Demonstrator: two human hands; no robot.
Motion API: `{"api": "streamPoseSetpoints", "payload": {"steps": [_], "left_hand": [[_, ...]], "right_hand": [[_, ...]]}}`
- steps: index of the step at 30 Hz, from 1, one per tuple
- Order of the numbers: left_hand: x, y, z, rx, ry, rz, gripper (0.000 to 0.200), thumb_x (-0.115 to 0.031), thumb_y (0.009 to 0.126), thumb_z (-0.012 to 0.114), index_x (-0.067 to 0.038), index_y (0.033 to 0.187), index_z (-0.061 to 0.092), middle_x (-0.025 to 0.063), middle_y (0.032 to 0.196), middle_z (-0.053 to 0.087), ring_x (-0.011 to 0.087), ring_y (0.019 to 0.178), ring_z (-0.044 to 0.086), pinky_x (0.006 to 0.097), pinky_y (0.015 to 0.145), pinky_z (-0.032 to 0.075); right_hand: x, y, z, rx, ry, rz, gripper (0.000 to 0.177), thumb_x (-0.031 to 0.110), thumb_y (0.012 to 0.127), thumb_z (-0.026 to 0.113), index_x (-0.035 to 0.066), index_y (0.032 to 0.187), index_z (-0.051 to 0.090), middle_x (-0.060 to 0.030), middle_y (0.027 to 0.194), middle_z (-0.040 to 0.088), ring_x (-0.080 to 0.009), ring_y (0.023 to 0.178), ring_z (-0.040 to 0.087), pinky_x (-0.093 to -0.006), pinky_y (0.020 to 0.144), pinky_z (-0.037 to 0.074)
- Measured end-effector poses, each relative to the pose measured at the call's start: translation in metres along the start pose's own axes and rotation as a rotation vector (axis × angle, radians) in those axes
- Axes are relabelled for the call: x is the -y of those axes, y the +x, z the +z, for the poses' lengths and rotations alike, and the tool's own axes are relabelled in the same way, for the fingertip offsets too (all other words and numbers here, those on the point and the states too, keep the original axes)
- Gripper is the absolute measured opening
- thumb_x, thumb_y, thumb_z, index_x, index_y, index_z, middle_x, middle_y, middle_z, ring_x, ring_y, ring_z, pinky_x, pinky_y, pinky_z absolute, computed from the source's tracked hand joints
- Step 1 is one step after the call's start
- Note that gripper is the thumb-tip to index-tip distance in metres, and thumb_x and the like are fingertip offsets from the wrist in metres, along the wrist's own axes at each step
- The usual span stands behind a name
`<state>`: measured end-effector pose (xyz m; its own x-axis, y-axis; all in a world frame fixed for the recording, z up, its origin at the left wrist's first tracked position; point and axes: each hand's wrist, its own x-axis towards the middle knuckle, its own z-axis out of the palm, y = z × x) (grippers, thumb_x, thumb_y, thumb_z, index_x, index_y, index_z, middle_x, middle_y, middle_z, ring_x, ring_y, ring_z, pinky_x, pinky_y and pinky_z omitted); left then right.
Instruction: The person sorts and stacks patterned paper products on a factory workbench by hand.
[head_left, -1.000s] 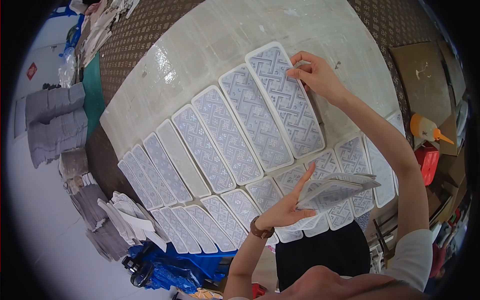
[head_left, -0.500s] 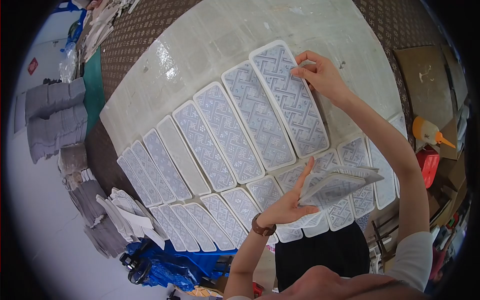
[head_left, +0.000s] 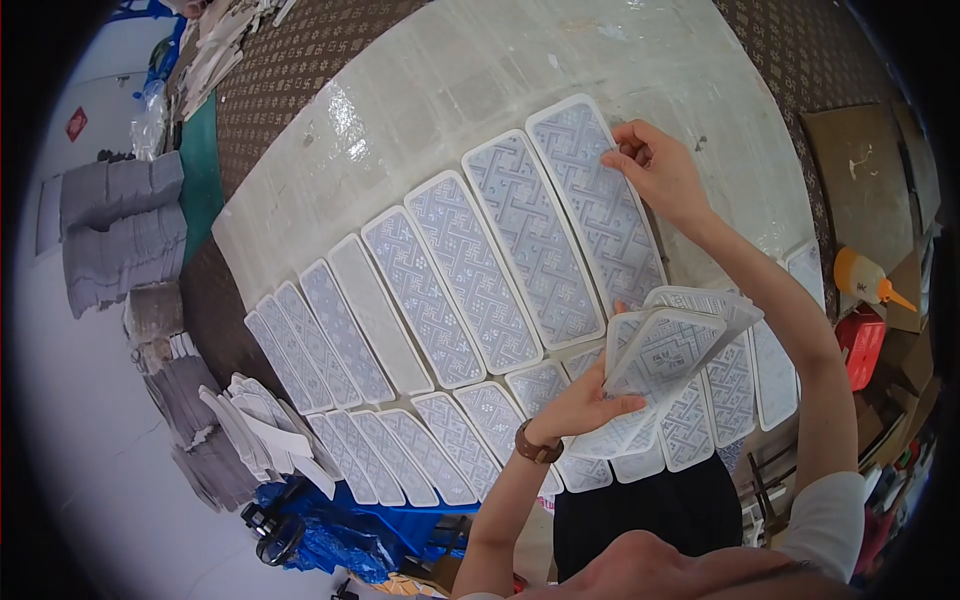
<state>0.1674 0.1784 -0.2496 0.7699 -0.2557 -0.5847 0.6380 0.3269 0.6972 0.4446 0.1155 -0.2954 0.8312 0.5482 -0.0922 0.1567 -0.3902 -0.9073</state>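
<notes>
My left hand (head_left: 585, 405), with a brown watch at the wrist, grips a fanned stack of patterned panels (head_left: 665, 355) over the near side of the table. My right hand (head_left: 655, 170) pinches the upper right edge of a long grey patterned panel (head_left: 590, 190) with rounded corners and a white border. That panel lies at the right end of an upper row, beside another patterned panel (head_left: 520, 220). A plain panel (head_left: 375, 310) lies farther left in this row. Below is a second row of panels (head_left: 455, 440), partly hidden by my left hand and the stack.
The pale table (head_left: 400, 100) has a curved far edge. Grey stacks (head_left: 125, 235) and loose white strips (head_left: 265, 430) stand at the left. A yellow bottle with an orange nozzle (head_left: 860, 275) and a red box (head_left: 860, 345) are at the right. Blue plastic (head_left: 340, 530) lies below.
The fanned stack in my left hand has turned and its faces show more. My right hand and the panel at its fingertips appear slightly lower and farther right, as the whole view has shifted.
</notes>
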Motion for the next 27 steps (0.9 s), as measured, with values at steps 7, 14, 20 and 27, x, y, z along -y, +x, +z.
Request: {"api": "streamPoseSetpoints", "payload": {"steps": [7, 14, 20, 27], "left_hand": [[-0.004, 0.0, -0.005, 0.027, -0.023, -0.03, 0.06, -0.017, 0.083, 0.076, 0.001, 0.133, 0.048, 0.0102, 0.122, 0.061, 0.0176, 0.113, 0.056, 0.0321, 0.098, 0.044], [-0.012, -0.021, -0.02, -0.244, -0.332, 0.053, 0.06, -0.01, 0.085, 0.071, 0.0, 0.137, 0.042, 0.0089, 0.125, 0.06, 0.0197, 0.114, 0.057, 0.0341, 0.098, 0.045], [-0.01, -0.001, -0.027, -0.404, -0.641, 0.185, 0.058, -0.004, 0.085, 0.069, -0.002, 0.137, 0.043, 0.0094, 0.126, 0.059, 0.0217, 0.116, 0.057, 0.0357, 0.098, 0.046], [-0.007, 0.009, -0.015, -0.396, -0.786, 0.248, 0.053, 0.003, 0.087, 0.063, -0.003, 0.136, 0.043, 0.011, 0.129, 0.057, 0.0238, 0.118, 0.056, 0.039, 0.1, 0.046]], "right_hand": [[0.025, -0.007, 0.006, -0.05, -0.439, -0.155, 0.026, 0.013, 0.088, 0.066, 0.014, 0.114, 0.065, -0.0035, 0.072, 0.051, -0.0134, 0.064, 0.051, -0.0274, 0.061, 0.045], [0.025, -0.001, -0.023, 0.132, -0.535, -0.273, 0.025, 0.022, 0.093, 0.061, 0.012, 0.115, 0.065, -0.0038, 0.076, 0.057, -0.0133, 0.071, 0.058, -0.0292, 0.062, 0.05], [0.045, -0.06, -0.054, 0.762, 0.488, 0.373, 0.019, 0.02, 0.095, 0.061, 0.003, 0.103, 0.067, 0.002, 0.087, 0.065, -0.0048, 0.075, 0.058, -0.0227, 0.057, 0.047], [0.044, -0.074, -0.06, 0.603, 0.508, 0.43, 0.015, 0.018, 0.09, 0.068, 0.004, 0.093, 0.068, 0.0029, 0.075, 0.063, -0.0032, 0.064, 0.054, -0.0194, 0.055, 0.042]]}}
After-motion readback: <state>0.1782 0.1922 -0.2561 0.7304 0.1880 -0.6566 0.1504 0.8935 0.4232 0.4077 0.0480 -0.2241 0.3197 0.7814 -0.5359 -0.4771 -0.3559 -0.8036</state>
